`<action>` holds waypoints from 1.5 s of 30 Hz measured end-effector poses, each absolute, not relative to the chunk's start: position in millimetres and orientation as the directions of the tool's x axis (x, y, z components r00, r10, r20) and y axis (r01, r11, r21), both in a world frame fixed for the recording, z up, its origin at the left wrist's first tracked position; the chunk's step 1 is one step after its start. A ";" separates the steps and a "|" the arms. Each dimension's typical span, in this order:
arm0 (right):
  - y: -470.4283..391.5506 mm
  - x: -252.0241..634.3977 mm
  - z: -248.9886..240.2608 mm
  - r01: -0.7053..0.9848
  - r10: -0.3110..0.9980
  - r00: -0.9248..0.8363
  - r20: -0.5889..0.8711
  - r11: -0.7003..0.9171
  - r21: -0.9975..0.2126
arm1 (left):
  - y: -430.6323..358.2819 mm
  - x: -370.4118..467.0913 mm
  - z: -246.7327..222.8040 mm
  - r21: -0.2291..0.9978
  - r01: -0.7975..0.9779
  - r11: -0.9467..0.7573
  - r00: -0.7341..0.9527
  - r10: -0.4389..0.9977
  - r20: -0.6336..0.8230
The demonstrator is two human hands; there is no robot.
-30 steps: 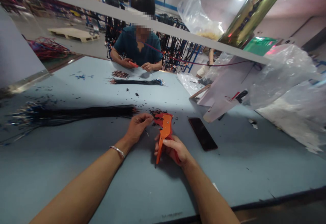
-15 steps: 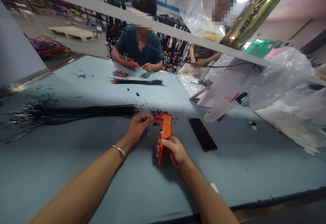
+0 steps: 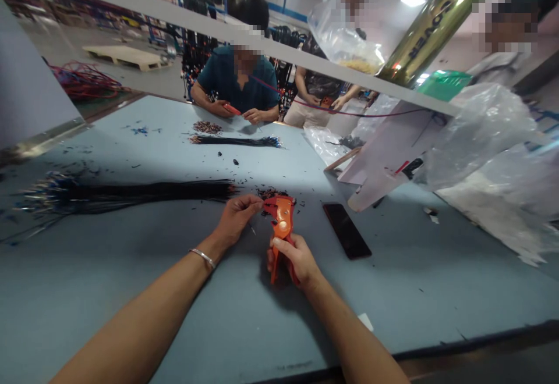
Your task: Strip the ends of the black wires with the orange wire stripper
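My right hand is wrapped around the handles of an orange and red wire stripper, held upright over the table. At the tool's jaws, my left hand has its thumb and forefinger pinched together. A thin dark wire shows just below those fingers, but the part in the pinch is too small to see clearly. Left of my hands lies a long bundle of black wires with blue and metal ends. Small dark scraps are heaped just behind the jaws.
A phone lies right of my right hand. Farther back are a smaller wire bundle and a pile of copper-coloured pieces. A co-worker sits opposite with a red tool. A slanting white shelf and plastic bags stand at right.
The wire stripper has turned slightly and its round orange pivot cap now shows. My left hand has hardly moved. One person behind the table moved left; another has appeared at far right.
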State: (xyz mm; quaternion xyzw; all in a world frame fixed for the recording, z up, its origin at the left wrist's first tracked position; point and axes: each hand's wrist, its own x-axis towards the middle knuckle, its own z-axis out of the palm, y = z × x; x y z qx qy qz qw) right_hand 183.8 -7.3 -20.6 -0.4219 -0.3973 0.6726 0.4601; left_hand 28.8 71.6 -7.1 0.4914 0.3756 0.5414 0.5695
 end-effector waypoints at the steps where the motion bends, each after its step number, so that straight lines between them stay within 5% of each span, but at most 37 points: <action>1: -7.3 183.0 -20.3 -0.277 0.955 -0.215 -0.202 -0.258 -0.926 | 71.6 28.9 -7.0 0.965 -0.251 -0.074 0.130 0.985 0.109; 24: -7.7 175.4 -16.3 -0.217 0.973 -0.088 -0.211 -0.226 -0.950 | 71.5 26.9 -9.1 0.975 -0.217 -0.056 0.141 0.986 0.088; 45: 0.9 193.9 -13.0 -0.497 0.932 -0.257 -0.256 -0.355 -0.792 | 78.3 23.6 -11.0 0.967 -0.247 -0.067 0.010 0.997 0.072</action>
